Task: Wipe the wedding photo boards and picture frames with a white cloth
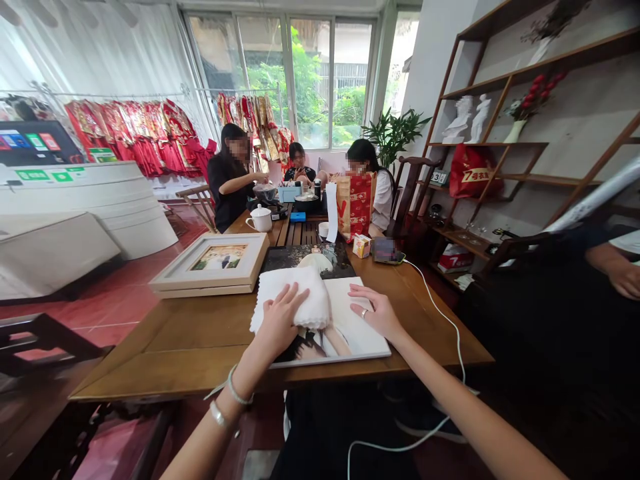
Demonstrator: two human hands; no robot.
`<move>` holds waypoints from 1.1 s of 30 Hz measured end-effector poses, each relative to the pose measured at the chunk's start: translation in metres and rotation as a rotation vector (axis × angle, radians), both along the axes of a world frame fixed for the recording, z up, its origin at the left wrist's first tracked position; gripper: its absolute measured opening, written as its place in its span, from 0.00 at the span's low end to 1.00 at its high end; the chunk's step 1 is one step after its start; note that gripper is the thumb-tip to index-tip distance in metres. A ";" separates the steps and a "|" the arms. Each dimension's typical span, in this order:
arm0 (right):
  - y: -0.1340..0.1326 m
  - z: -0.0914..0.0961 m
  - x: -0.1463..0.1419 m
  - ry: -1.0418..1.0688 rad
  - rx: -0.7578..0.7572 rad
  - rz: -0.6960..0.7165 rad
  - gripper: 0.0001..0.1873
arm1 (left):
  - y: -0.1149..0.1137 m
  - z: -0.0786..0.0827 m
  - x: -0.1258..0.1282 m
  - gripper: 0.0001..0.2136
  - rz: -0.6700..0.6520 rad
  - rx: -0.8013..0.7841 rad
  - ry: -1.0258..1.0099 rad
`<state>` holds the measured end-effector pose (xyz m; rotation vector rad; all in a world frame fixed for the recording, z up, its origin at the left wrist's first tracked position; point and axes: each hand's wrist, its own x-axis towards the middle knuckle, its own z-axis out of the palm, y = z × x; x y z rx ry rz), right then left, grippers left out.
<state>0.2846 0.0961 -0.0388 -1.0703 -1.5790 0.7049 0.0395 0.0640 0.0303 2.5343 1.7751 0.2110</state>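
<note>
My left hand [283,313] lies with spread fingers on top of a folded white cloth [273,287], pressing it onto a photo panel [370,340]. The cloth covers part of the panel's picture. On the panel's right side rests my right hand [375,310], fingers stretched out, a ring on one finger. Just behind the panel lies a second, darker photo print [340,263]. To the left are light wooden picture frames [210,267], stacked, the top one holding a small photo.
Farther back stand a white lidded mug [260,219], a red-patterned paper bag [356,205] and a small box [361,246]. A phone [389,251] with a white cable [445,313] lies at right. Several people sit at the far end; another person's hand [625,277] shows at far right.
</note>
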 end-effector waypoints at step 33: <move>-0.002 0.003 -0.001 0.016 -0.022 0.049 0.13 | 0.008 -0.001 0.000 0.40 -0.110 0.003 -0.010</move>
